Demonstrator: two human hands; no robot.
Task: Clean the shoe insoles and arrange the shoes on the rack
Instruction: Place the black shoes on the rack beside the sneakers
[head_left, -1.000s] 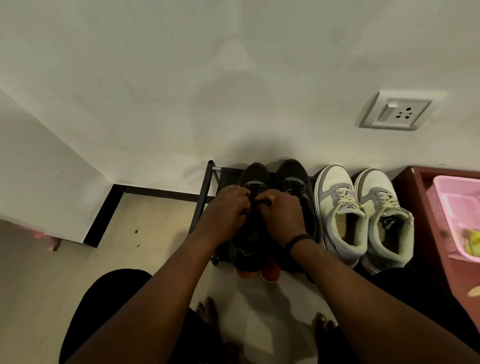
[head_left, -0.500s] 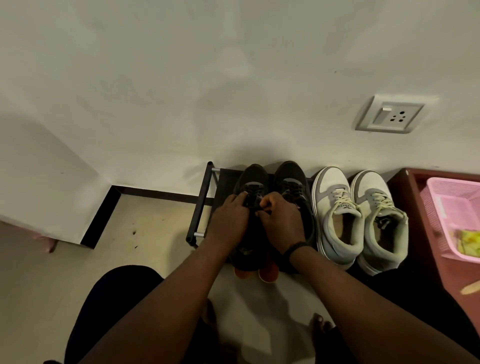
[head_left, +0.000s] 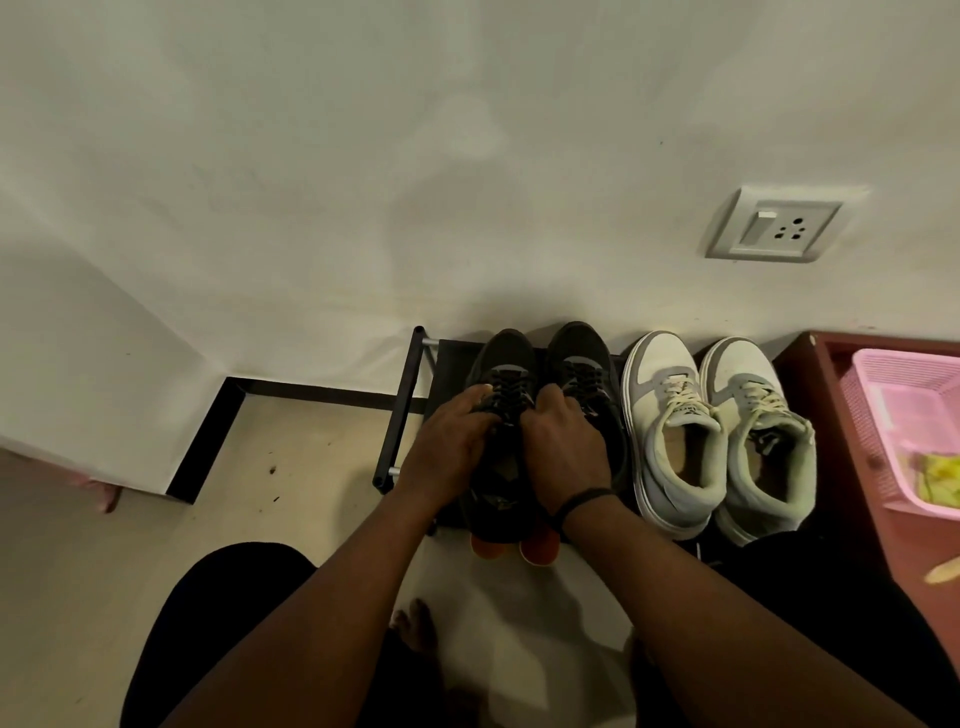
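Head view, looking down. My left hand (head_left: 451, 451) and right hand (head_left: 563, 451) both curl over the left black shoe (head_left: 506, 441), fingers (head_left: 470, 400) clamped at its laces and collar. It sits on the rack (head_left: 402, 410), touching its twin (head_left: 584, 374); a white pair (head_left: 717, 431) stands just beside.

The shoe likely handles light, soft in the upper, stiff in the sole; the collar or heel looks the surest hold.

Wall close behind the toes, rack bar at left, a red-brown cabinet (head_left: 826, 415) with pink basket (head_left: 904, 410) at right. Open floor lies toward me.
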